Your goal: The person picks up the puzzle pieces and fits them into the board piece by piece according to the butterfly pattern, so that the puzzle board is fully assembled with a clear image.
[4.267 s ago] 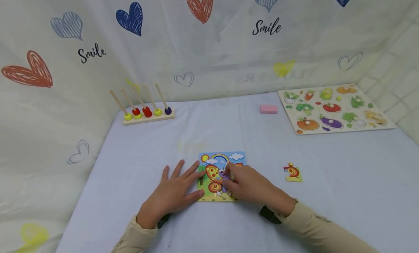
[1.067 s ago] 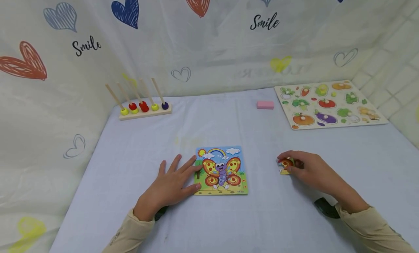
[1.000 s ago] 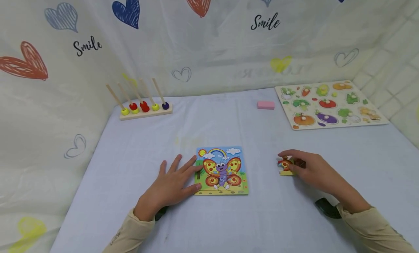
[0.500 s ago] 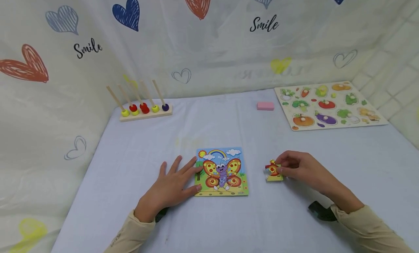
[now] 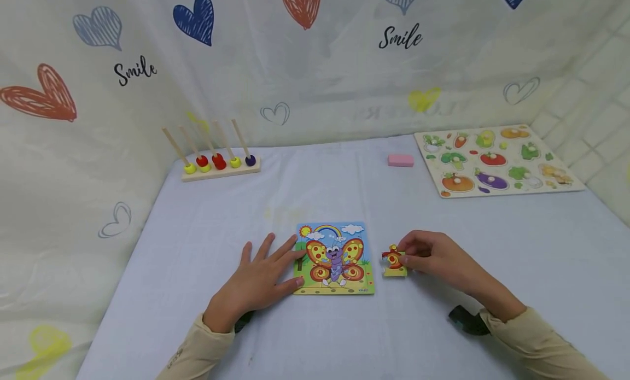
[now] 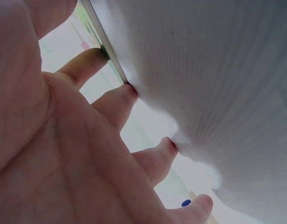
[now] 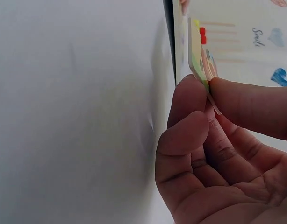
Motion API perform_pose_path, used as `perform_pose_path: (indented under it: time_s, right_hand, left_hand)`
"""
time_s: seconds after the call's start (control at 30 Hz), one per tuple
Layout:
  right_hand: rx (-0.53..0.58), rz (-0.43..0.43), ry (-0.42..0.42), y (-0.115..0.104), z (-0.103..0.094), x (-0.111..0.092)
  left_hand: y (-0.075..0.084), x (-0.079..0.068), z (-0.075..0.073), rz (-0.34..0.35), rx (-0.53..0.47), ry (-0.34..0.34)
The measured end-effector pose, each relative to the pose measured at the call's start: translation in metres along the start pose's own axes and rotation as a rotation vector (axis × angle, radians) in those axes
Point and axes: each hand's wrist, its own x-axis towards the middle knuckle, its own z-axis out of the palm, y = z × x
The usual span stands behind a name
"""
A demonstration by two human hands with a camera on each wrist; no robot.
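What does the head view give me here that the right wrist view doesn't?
Only the head view shows the left hand lying flat, fingertips on the left edge of the square butterfly jigsaw board, plus the wooden vegetable peg puzzle and pink rectangular block. Only the right wrist view shows the grip edge-on: thumb and fingers pinching the thin piece, lifted off the cloth. Both show the right hand holding the loose yellow-and-red jigsaw piece and the white tablecloth.

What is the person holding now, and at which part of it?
The right hand pinches a loose puzzle piece at its right edge, thumb against fingers. The left hand holds nothing; it lies flat on the table, fingertips touching the butterfly puzzle.
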Motion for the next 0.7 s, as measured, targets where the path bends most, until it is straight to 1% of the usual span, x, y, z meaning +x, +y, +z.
perform_pose_path:
  time_s: [0.27, 0.53, 0.7]
  right_hand:
    - [0.016, -0.033, -0.035, -0.012, 0.012, 0.008]
    - [0.017, -0.067, -0.051, -0.018, 0.023, 0.014]
    - [0.016, -0.104, -0.064, -0.02, 0.031, 0.018]
  left_hand:
    - [-0.001, 0.001, 0.001, -0.005, 0.003, 0.001]
    - [0.0, 0.001, 0.001, -0.002, 0.007, 0.008]
    - [0.001, 0.0, 0.001, -0.001, 0.012, 0.012]
